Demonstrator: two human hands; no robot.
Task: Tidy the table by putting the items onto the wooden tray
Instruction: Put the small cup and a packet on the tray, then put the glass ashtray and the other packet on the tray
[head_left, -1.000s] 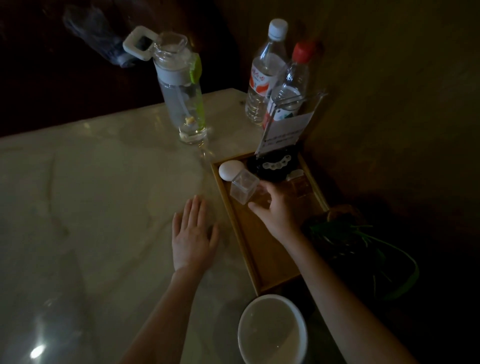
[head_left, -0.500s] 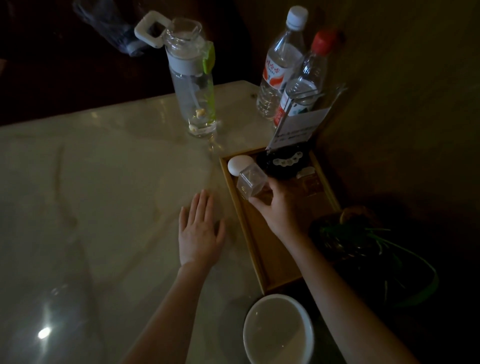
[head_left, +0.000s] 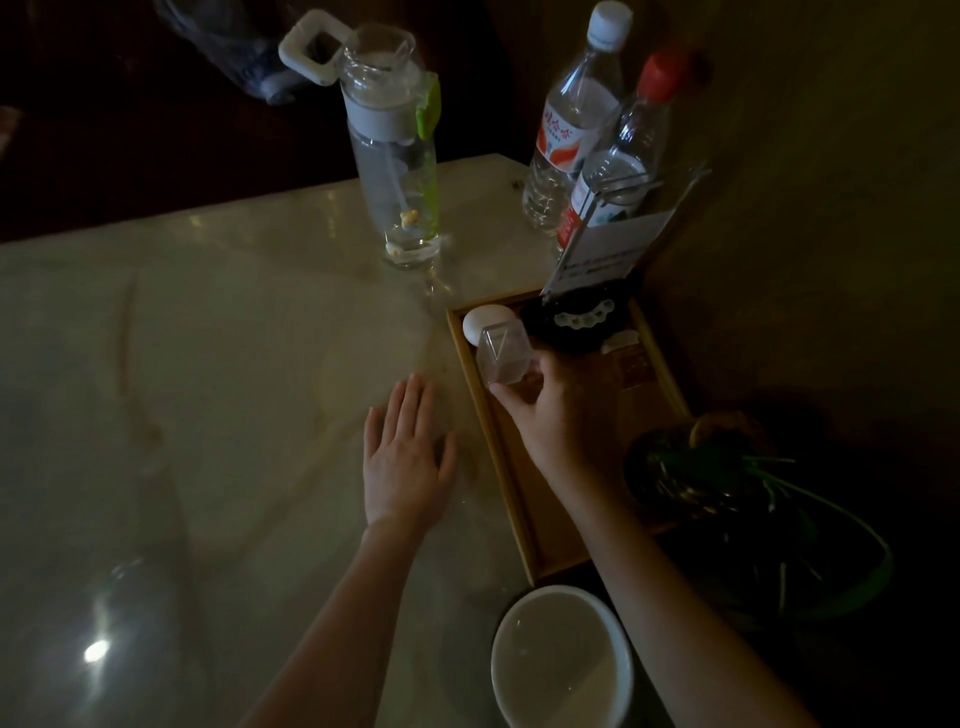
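Clear box (head_left: 503, 355) moved nearer egg (head_left: 485, 322); right hand (head_left: 558, 415) grip beneath (tilted).

Small clear box (head_left: 505, 354), seemingly tilted, beside white egg (head_left: 487, 322) in wooden tray (head_left: 511, 512).

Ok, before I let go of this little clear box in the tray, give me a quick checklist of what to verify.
1. Grip on the clear box: the right hand holds it by its near side. Ok.
2. Box is over the wooden tray, inside the rim. Ok.
3. Clearance from the egg: the box sits right against or in front of it; contact cannot be judged. Cannot tell.
4. Box resting flat on the tray floor: it looks tilted. Not ok.
5. Left hand flat on the table, out of the way. Ok.
6. Free tray floor nearer you for later items. Ok.
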